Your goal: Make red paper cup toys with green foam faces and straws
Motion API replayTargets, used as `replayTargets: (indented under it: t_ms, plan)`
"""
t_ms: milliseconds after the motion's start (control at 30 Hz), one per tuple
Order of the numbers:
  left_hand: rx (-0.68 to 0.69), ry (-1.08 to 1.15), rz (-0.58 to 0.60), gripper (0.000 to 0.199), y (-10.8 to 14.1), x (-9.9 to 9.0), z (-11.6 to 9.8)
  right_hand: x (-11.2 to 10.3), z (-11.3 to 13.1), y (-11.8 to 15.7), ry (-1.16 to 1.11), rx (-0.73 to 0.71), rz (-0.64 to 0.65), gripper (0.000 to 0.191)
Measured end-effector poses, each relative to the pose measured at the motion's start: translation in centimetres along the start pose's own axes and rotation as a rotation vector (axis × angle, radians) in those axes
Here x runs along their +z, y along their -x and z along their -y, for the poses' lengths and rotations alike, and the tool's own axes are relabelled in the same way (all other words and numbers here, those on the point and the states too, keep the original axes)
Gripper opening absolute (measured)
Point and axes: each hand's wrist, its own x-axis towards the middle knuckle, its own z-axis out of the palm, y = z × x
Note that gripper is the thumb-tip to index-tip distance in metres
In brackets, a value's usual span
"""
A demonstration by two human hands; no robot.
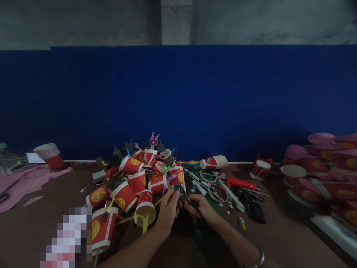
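Close together at the middle of the table are my two hands. My left hand (168, 208) pinches a small piece of dark green paper (179, 188) between thumb and fingers. Dark-handled scissors (196, 210) sit in my right hand (205, 211), their blades pointing up toward the green paper; whether the blades touch it is too dim to tell. Just left of my left hand lies a red paper cup (145, 206) on its side with yellow straws in it. More red cups with yellow round prints are heaped behind, one bearing a pink rabbit cutout (153, 140).
Pens, cable loops (219, 191) and a red tool (242, 183) lie to the right. Stacked red cups with pink paper (320, 138) stand at far right. Pink paper (25, 182) and a cup stack (51, 156) are at left. A blue panel (178, 100) rises behind.
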Motion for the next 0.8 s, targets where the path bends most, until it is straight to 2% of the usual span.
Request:
replayTargets:
  t_ms: [233,433,633,800]
  plan:
    - [0.005,0.005,0.025,0.039,0.1,0.0,-0.2,-0.4,-1.2,-0.2,-0.024,-0.031,0.037,0.032]
    - [0.01,0.005,0.046,0.038,0.1,-0.1,-0.1,-0.3,-0.6,-0.1,-0.005,0.009,0.023,0.033]
    - [0.007,0.008,0.034,0.038,-0.1,-0.3,0.1,-0.3,-0.3,0.0,0.014,0.019,0.011,0.032]
    - [0.01,0.009,-0.021,0.037,-0.1,-0.2,0.1,-0.2,-0.7,-0.2,0.022,0.012,-0.008,0.032]
